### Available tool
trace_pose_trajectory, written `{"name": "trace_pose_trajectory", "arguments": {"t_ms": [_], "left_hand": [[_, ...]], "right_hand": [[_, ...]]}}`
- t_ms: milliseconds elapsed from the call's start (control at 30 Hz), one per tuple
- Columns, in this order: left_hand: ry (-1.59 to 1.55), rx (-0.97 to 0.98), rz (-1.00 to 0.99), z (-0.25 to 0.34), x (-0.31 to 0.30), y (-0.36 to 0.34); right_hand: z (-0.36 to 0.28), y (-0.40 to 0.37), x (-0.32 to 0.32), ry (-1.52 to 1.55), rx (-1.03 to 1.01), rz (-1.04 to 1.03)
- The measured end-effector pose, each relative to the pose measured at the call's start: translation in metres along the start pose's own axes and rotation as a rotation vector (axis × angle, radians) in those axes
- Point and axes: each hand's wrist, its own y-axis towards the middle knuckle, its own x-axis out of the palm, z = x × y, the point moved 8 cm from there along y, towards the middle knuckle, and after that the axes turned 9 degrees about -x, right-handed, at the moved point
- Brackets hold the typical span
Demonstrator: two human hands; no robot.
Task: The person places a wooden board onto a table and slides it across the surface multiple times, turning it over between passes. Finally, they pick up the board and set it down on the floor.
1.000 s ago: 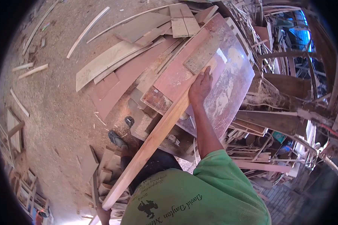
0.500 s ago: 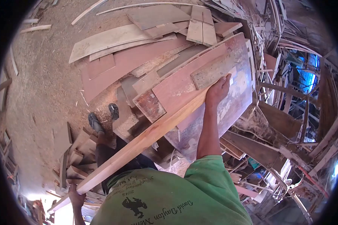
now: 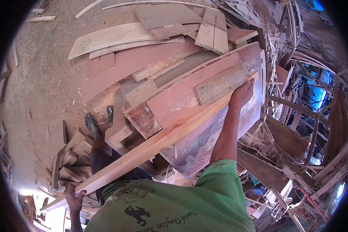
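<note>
A long, pale wooden plank runs diagonally across my body, from the lower left up to the work table. My right hand is closed around its far end, above the table's stained, worn surface. Near the plank's lower end, my left hand grips its edge, with the thumb on the near side. Beside the plank on the table lie a weathered short board and a reddish flat panel.
Several loose boards are stacked beyond the table. Offcuts are piled left of my legs, near my sandalled feet. Sawdust covers the floor. Scrap wood and beams crowd the right side.
My right hand and the plank's far end have moved right over the table. My left hand has shifted slightly left, still on the plank. The view has turned a little.
</note>
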Motion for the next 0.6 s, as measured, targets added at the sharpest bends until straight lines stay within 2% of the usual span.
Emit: {"name": "trace_pose_trajectory", "arguments": {"t_ms": [100, 467, 600], "left_hand": [[-0.008, -0.01, 0.002, 0.024, 0.001, 0.003], [-0.105, -0.059, 0.234, 0.095, 0.012, -0.001], [-0.09, -0.149, 0.236, 0.098, 0.011, -0.004]], "right_hand": [[0.017, 0.019, -0.001, -0.019, -0.004, -0.006], [0.073, 0.087, 0.004, 0.004, -0.037, 0.002], [0.062, 0.084, 0.003, -0.06, -0.037, -0.056]]}}
